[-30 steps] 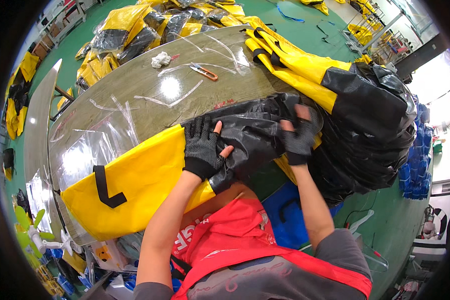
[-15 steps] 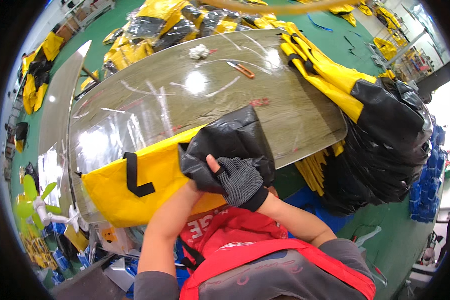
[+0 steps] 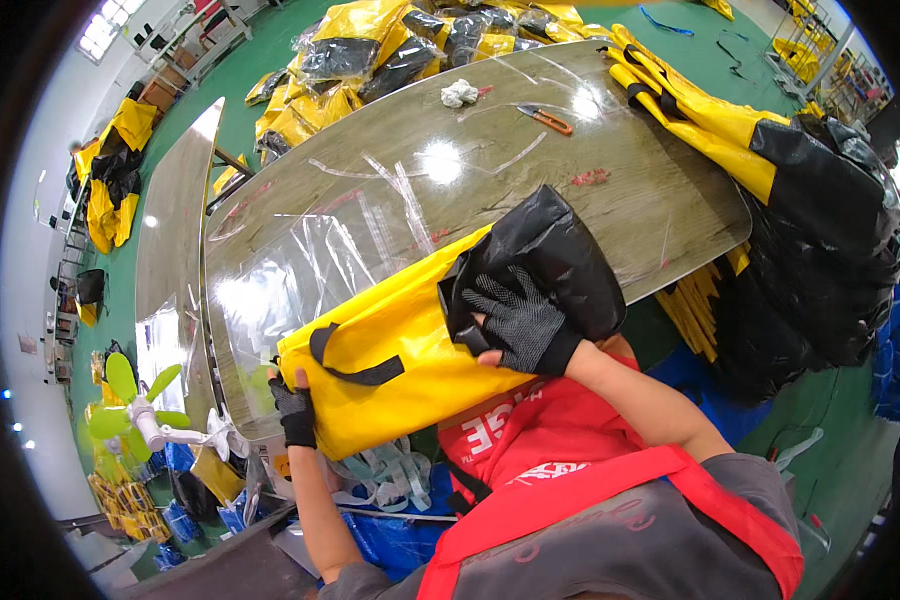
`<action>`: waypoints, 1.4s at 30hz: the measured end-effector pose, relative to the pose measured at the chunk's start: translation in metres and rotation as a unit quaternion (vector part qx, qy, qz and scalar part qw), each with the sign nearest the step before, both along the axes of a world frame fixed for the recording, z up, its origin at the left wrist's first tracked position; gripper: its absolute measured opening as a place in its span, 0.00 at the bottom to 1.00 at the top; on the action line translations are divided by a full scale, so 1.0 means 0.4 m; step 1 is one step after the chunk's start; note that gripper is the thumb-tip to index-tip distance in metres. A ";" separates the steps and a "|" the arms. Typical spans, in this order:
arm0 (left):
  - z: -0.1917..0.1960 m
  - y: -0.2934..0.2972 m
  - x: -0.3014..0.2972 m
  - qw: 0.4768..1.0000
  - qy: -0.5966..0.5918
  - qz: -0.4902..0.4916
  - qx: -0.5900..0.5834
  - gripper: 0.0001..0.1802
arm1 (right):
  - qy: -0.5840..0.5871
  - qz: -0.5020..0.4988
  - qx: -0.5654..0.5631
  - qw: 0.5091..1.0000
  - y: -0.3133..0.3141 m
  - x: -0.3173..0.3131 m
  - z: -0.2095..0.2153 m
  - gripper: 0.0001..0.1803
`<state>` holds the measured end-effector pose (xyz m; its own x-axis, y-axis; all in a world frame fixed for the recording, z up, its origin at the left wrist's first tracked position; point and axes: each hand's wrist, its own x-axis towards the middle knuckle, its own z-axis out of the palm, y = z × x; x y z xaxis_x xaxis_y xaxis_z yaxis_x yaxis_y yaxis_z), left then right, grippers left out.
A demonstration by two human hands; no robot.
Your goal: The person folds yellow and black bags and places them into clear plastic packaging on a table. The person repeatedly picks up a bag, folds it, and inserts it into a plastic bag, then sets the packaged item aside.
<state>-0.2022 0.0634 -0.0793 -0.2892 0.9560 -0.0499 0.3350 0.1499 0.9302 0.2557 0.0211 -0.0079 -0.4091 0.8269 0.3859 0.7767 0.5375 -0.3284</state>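
Observation:
A yellow bag (image 3: 422,325) with a black end (image 3: 560,250) lies slantwise along the table's near edge. A black strap (image 3: 355,372) loops on its yellow side. My right hand (image 3: 525,325), in a grey-black fingerless glove, rests on the black end with fingers spread and the palm down. At the bag's far-left end, my gloved left hand (image 3: 295,408) grips the yellow edge; some of its fingers are hidden by the fabric.
The wood-look table (image 3: 660,215) bears clear plastic film (image 3: 310,255), orange-handled snips (image 3: 547,119) and a white crumpled wad (image 3: 459,93). Stacked yellow-black bags (image 3: 820,190) hang over its right side. A green-bladed fan (image 3: 145,415) stands at left. Wrapped bags (image 3: 370,60) are heaped beyond.
My left hand has come out from the black end and moved left to the yellow edge. My right hand's fingers have spread. The black end looks flatter, and the whole view has shifted.

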 end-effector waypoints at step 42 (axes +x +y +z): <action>0.196 0.155 1.051 0.684 0.457 -0.474 0.314 0.30 | 0.106 0.007 -0.404 0.908 -0.312 0.156 -0.014 0.13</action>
